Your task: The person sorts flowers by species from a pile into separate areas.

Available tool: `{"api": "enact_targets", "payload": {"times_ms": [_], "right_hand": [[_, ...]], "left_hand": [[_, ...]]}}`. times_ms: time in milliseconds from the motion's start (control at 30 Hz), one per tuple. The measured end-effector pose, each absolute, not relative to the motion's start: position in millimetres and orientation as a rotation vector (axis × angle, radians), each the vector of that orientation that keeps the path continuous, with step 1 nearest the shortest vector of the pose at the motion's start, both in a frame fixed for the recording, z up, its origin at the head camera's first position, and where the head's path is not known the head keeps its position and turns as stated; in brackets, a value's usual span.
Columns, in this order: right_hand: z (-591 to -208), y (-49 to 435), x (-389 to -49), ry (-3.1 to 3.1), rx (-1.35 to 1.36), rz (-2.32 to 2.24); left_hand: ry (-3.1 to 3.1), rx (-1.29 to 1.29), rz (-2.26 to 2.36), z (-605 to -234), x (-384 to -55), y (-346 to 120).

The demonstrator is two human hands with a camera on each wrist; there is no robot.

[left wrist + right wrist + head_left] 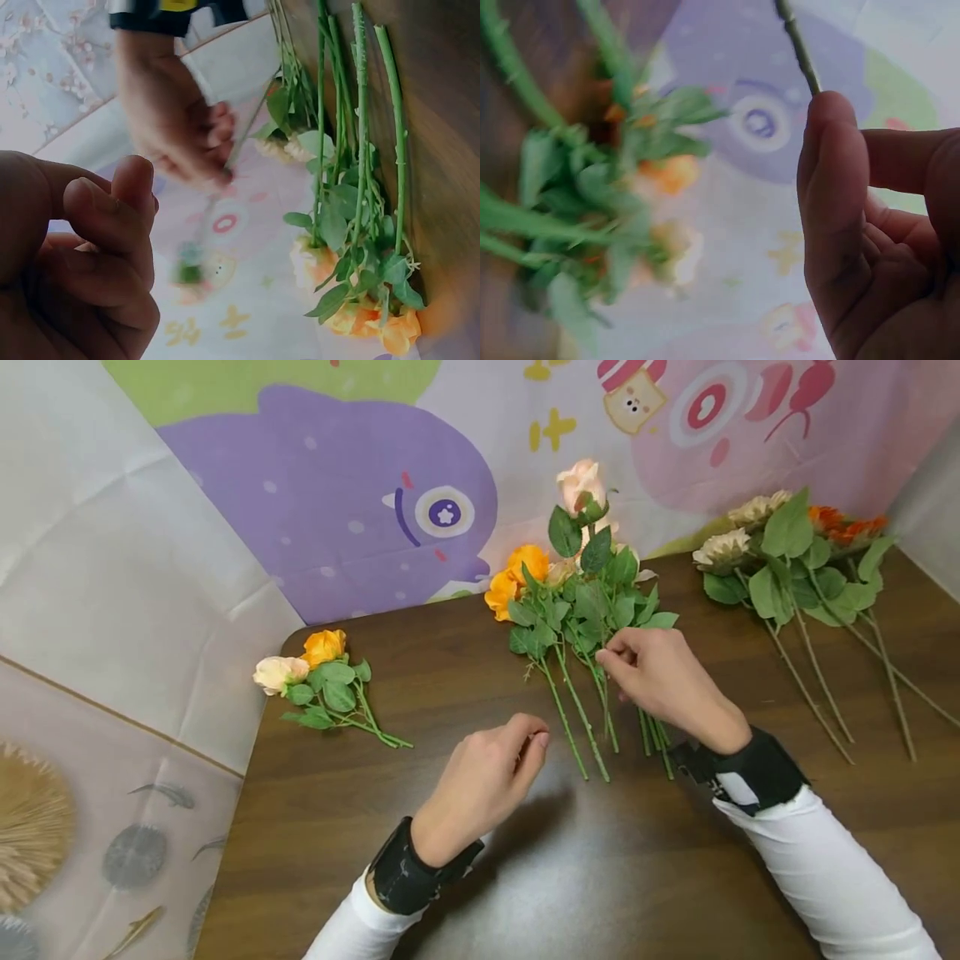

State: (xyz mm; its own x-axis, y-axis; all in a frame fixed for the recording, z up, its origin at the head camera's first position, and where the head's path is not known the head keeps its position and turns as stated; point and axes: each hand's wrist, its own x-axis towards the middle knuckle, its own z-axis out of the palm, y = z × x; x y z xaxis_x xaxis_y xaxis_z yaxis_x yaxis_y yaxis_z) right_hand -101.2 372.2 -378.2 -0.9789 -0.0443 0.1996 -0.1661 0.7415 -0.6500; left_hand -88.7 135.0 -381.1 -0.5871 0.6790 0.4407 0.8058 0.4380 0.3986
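Observation:
My right hand (663, 677) pinches the stem of a pale pink rose (581, 487) between thumb and finger; the bloom stands upright above the bunch. In the right wrist view the thin green stem (801, 52) runs up from the fingertips. The left wrist view shows the held flower as a blur. My left hand (491, 768) hovers over the table's middle, its fingers loosely curled around nothing. Just beyond lies a bunch of roses with orange blooms (527, 562), pale blooms and green stems (577, 710) pointing toward me.
At the left of the brown table (330, 827) lie a cream rose (281, 675) and an orange rose (325, 647) with crossed stems. White flowers (722, 550) and orange-red flowers (855, 529) with long stems lie at the far right. A printed cartoon cloth (337, 510) hangs behind.

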Motion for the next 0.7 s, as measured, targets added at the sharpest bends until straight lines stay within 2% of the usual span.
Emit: {"api": "enact_targets", "payload": {"times_ms": [267,700], "right_hand": [[-403,381,-116,-2.934,0.159,1.123],[-423,385,-131,-2.972,0.027,1.136]], "left_hand": [[-2.438,-1.293,-0.846,-380,-89,132],[-2.437,-1.239,-0.81,-375,-89,126]]}}
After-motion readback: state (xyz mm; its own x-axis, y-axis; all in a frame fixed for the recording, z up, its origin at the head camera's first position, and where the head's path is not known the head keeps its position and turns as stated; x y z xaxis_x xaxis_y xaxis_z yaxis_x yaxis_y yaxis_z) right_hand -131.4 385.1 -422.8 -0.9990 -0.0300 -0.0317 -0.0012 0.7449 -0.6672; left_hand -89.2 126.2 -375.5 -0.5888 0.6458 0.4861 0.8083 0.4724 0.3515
